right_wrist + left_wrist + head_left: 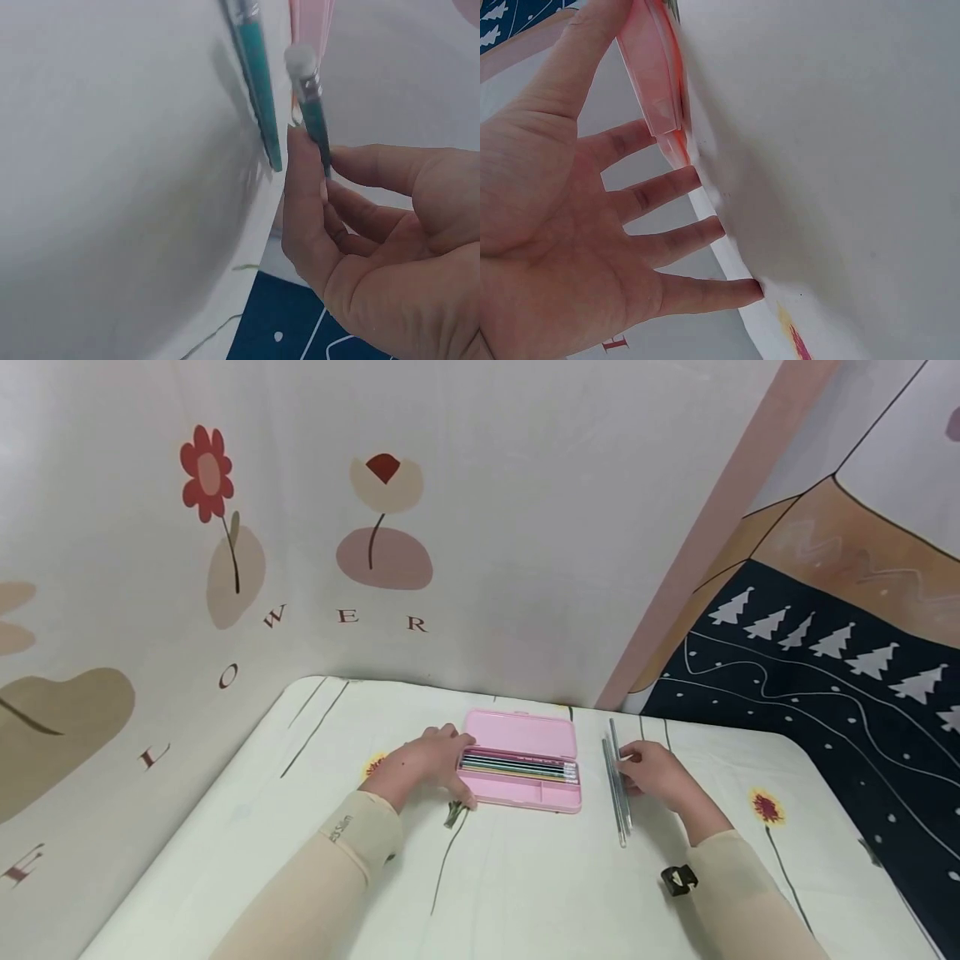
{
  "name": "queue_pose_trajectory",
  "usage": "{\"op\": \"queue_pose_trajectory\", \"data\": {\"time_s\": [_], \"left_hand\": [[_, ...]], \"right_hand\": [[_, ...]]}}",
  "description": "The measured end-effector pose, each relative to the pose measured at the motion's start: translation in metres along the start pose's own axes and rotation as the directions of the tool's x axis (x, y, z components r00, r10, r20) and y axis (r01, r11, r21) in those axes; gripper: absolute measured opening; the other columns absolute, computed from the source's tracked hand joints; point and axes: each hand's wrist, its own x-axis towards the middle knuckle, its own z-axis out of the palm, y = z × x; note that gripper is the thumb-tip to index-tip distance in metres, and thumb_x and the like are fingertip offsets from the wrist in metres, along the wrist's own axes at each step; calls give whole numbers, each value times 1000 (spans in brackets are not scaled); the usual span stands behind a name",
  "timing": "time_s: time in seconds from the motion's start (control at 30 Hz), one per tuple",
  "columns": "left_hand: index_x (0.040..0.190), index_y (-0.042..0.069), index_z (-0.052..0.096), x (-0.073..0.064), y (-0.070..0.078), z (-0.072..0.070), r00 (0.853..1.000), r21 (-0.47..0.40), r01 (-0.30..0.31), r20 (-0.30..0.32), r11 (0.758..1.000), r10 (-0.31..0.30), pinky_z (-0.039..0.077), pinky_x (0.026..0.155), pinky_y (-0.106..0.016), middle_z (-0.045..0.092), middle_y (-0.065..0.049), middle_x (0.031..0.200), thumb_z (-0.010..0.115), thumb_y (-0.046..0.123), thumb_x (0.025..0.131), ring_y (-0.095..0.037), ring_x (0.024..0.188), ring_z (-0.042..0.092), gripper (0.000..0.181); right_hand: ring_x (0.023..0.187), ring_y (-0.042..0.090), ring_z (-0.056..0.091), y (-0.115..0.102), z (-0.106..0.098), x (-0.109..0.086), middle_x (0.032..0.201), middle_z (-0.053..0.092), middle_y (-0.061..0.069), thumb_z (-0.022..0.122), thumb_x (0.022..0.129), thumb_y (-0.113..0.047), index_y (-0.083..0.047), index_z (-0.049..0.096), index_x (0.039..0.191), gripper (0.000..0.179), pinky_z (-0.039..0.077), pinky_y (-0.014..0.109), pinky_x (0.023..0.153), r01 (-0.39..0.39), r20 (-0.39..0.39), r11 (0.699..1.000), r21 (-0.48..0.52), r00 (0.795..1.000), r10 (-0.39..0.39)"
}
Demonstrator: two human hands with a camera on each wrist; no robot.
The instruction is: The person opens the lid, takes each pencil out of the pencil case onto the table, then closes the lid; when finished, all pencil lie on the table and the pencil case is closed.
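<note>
A pink pencil case (558,795) lies with its lid (520,733) raised at the back, and several pencils (517,766) with white eraser ends rest side by side in it. My left hand (431,760) touches the case's left end. Its fingers spread straight in the left wrist view, with the thumb against the pink case (651,75). To the right of the case, my right hand (654,772) pinches a teal pencil (313,112) between thumb and fingers, eraser end showing. Close beside it, another pencil (613,793) lies on the cloth.
A white cloth with printed flowers (767,807) covers the table (525,893). Behind it hangs a pale flower-printed curtain (510,527), with a dark tree-patterned cloth (810,693) at the right. A black clip-like object (679,880) is by the right sleeve.
</note>
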Motion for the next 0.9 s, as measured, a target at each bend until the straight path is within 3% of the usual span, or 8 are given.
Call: {"op": "queue_pose_trajectory", "data": {"time_s": [0.43, 0.9], "left_hand": [[162, 21, 45, 0, 1, 0, 1000, -4, 0, 6, 1000, 0, 47, 120, -62, 51, -9, 156, 97, 57, 70, -32, 143, 46, 112], [162, 22, 44, 2, 0, 1, 1000, -3, 5, 4, 1000, -5, 47, 120, -62, 50, -9, 157, 97, 58, 70, -32, 144, 46, 113]], "right_hand": [[83, 18, 72, 7, 3, -3, 108, 69, 19, 64, 104, -10, 9, 57, 141, 42, 64, 31, 73, -64, 49, 998, -26, 997, 65], [79, 18, 71, 8, 4, -2, 101, 69, 17, 60, 106, -6, 7, 55, 141, 38, 66, 29, 71, -105, 57, 994, 10, 993, 104]]}}
